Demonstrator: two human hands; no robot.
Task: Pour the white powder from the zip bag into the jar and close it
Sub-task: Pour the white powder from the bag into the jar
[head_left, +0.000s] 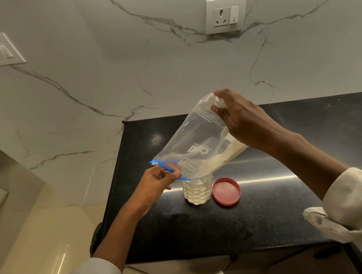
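Head view: zip bag (200, 139) held tilted over the jar (198, 190), long axis running from upper right down to lower left, blue zip mouth at the low end right above the jar opening. Right hand (238, 117) pinches the bag's closed bottom corner, raised high, fingers curled round bunched plastic. Left hand (158, 180) pinches the blue zip edge just left of the jar, thumb and fingers closed on the strip, steering the mouth. White powder (218, 157) sits along the bag's lower side, sliding toward the mouth; jar already looks mostly filled with white. Jar stands upright on the black bench (273, 216), near centre. Red lid (226, 191) lies flat, inside up, just beside the jar on its right, not touching as far as I can tell. Likely mid-pour, some powder left in the bag. Lid is nearer the right hand once the bag is emptied. Wall sockets (226, 13) behind, irrelevant.
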